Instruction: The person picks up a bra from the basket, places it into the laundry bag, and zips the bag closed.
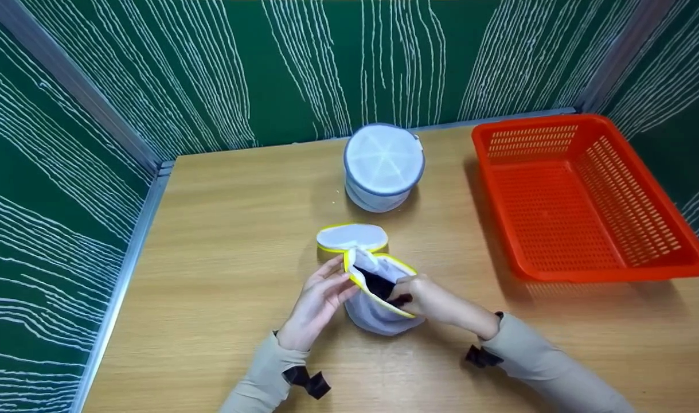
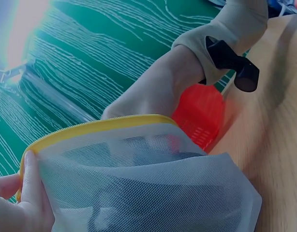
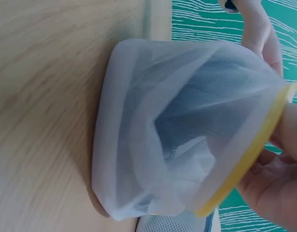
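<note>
A white mesh laundry bag (image 1: 383,318) with a yellow zip edge stands on the table, its mouth unzipped and its lid (image 1: 352,236) folded back. My left hand (image 1: 320,298) pinches the yellow edge on the left; in the left wrist view the thumb (image 2: 30,179) lies against the mesh. My right hand (image 1: 415,295) reaches into the mouth from the right, fingers curled at dark cloth (image 1: 375,282) inside. The fingertips are partly hidden by the bag. Through the mesh, the left wrist view shows the cloth as a dark patch (image 2: 134,203).
Behind the bag stands a round white mesh bag (image 1: 383,163) with blue-grey trim. An orange plastic basket (image 1: 555,275) sits on the right of the wooden table (image 1: 229,229). Green panels with white lines (image 1: 303,69) enclose the back and sides.
</note>
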`<control>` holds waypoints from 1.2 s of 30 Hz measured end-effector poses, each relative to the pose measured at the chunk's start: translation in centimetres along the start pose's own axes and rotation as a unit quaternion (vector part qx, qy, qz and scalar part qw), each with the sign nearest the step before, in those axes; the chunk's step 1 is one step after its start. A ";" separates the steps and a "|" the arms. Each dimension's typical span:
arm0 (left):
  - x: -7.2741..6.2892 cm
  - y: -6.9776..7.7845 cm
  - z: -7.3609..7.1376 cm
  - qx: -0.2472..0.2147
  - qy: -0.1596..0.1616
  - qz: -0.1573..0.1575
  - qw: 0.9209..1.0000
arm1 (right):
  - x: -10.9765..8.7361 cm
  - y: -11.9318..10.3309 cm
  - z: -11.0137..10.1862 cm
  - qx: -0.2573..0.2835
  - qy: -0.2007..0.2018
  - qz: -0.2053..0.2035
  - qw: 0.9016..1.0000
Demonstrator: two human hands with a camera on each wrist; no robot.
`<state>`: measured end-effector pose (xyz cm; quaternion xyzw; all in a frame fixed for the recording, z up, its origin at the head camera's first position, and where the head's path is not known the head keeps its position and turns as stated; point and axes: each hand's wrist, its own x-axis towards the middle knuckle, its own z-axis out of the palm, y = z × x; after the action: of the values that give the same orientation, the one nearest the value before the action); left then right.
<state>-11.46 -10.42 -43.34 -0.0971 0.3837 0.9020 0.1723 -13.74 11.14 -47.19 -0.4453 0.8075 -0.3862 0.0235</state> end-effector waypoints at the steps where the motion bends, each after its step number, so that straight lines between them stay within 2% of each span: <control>1: 0.0 0.0 0.0 -0.002 -0.002 0.003 1.000 | 0.1 0.0 0.0 -0.001 -0.009 0.005 1.000; 6: -0.1 0.2 -0.4 -0.012 -0.008 0.009 1.000 | 0.0 0.1 0.0 0.012 -0.048 0.050 0.998; 11: -0.1 0.3 -0.7 -0.011 -0.009 0.008 1.000 | -0.4 0.3 -1.0 0.091 -0.079 0.102 0.988; 14: -0.1 0.4 -0.8 -0.009 -0.011 0.008 1.000 | -0.6 0.5 -1.9 0.163 -0.063 0.117 0.978; 17: -0.1 0.5 -0.8 -0.008 -0.013 0.007 1.000 | -0.7 0.7 -2.6 0.193 -0.005 0.130 0.972; 19: -0.1 0.6 -0.8 -0.005 -0.014 0.006 1.000 | -0.8 1.0 -2.9 0.174 0.044 0.140 0.974; 21: -0.2 0.6 -0.8 0.000 -0.013 0.004 1.000 | -0.8 1.3 -3.2 0.128 0.085 0.162 0.975; 23: -0.2 0.7 -0.9 0.004 -0.009 0.004 1.000 | -0.9 1.7 -3.2 0.096 0.103 0.188 0.972; 26: -0.3 0.8 -0.9 0.007 -0.007 0.005 1.000 | -1.1 2.0 -3.1 0.067 0.086 0.223 0.969; 28: -0.3 0.9 -0.9 0.006 -0.007 0.005 1.000 | -1.3 2.2 -3.0 0.085 0.055 0.249 0.963; 30: -0.4 1.0 -1.0 0.006 -0.008 0.006 1.000 | -1.3 2.2 -2.9 0.129 0.027 0.278 0.951; 31: -0.4 1.0 -1.0 0.006 -0.008 0.006 1.000 | -1.3 2.1 -2.9 0.157 0.018 0.298 0.941; 33: -0.4 1.2 -1.1 0.004 -0.005 0.005 1.000 | -1.2 2.0 -3.0 0.220 0.018 0.335 0.916; 36: -0.5 1.4 -1.2 0.003 0.000 0.006 1.000 | -1.1 1.8 -3.5 0.301 0.053 0.372 0.877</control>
<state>-11.53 -12.32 -43.13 -0.0942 0.3871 0.9019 0.1668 -15.67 14.59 -46.20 -0.0624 0.7584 -0.5964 0.2555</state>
